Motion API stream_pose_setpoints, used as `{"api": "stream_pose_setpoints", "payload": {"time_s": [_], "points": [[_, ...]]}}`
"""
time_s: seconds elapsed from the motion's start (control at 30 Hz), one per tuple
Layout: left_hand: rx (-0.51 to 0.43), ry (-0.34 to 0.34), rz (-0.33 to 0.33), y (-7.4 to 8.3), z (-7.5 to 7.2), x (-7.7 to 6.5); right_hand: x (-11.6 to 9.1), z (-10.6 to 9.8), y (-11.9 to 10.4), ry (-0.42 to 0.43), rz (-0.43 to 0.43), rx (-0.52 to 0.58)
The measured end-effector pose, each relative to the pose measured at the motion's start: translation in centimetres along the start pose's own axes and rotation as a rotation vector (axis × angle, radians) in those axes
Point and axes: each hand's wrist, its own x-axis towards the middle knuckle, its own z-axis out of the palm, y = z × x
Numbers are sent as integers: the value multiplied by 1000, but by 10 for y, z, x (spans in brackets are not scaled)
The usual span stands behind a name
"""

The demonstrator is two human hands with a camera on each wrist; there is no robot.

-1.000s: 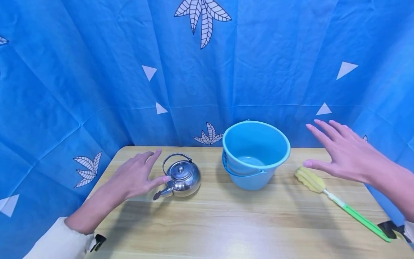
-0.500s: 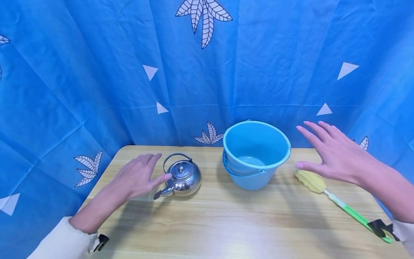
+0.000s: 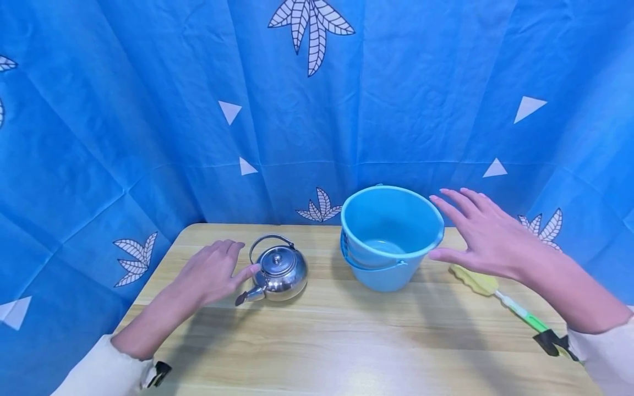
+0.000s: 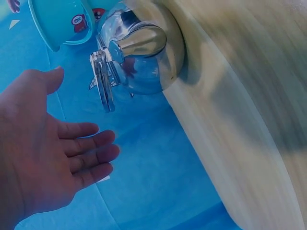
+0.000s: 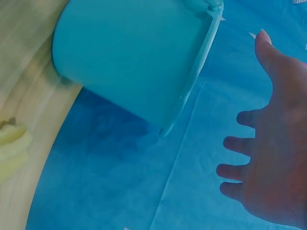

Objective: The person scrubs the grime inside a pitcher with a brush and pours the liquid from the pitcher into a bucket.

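A small stainless steel teapot (image 3: 282, 275) with an arched handle and a tipped spout stands on the left half of the table. Just left of it, my left hand (image 3: 210, 275) hovers with fingers extended and thumb apart, holding nothing. In the left wrist view a gap separates this hand (image 4: 53, 148) from the teapot (image 4: 144, 52). A light blue plastic bucket (image 3: 386, 269) stands upright near the back, its bail handle hanging down in front. My right hand (image 3: 487, 239) is spread beside the bucket's right rim, holding nothing; the right wrist view shows its fingers apart from the bucket (image 5: 129, 52).
A yellow sponge brush (image 3: 477, 280) with a green handle lies at the table's right, partly covered by my right hand and cuff. The wooden table (image 3: 317, 352) ends at the back against a blue patterned curtain (image 3: 307, 121).
My right hand has moved left from above the sponge brush to the bucket's right rim. The left hand has lowered slightly. Teapot, bucket and brush stay in place.
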Motion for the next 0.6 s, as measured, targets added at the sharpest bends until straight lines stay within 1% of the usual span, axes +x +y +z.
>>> {"api": "stream_pose_setpoints", "payload": {"time_s": [0.23, 0.4, 0.6], "points": [[25, 9, 4, 0, 3, 0, 7, 2, -10, -1, -27, -7], [22, 16, 10, 0, 8, 0, 12, 3, -18, 4, -45, 1], [13, 22, 2, 2, 12, 2, 17, 8, -24, 13, -70, 0]]}}
